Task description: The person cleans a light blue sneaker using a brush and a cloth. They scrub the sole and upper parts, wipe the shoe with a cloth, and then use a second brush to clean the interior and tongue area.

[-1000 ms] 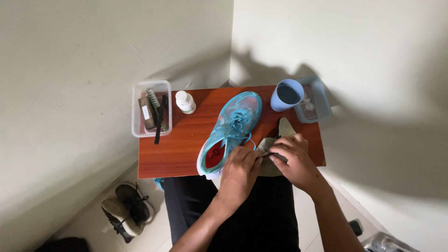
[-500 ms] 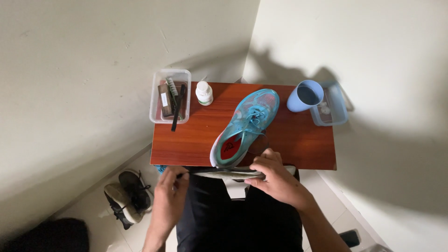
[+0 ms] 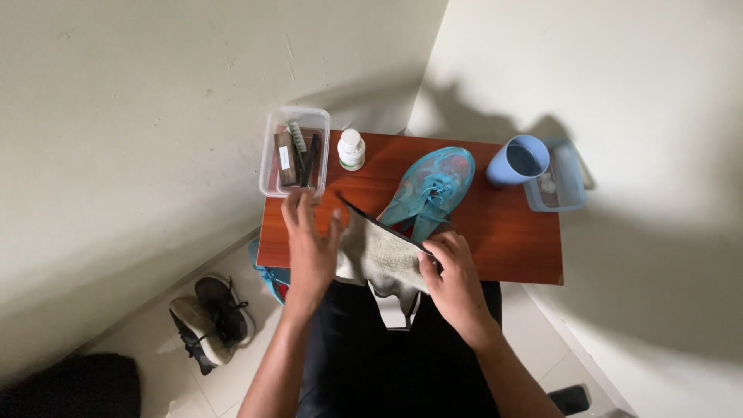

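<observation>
With the right hand (image 3: 457,275) pinching the grey cloth (image 3: 383,255) and the left hand (image 3: 309,240) open on it (fingers spread), it is best to pull it flat before wiping the blue shoe (image 3: 429,190).

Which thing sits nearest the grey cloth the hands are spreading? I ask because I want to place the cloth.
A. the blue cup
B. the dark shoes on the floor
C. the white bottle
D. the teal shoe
D: the grey cloth, held by the left hand and right hand, overlaps the heel end of the teal shoe on the table.
</observation>
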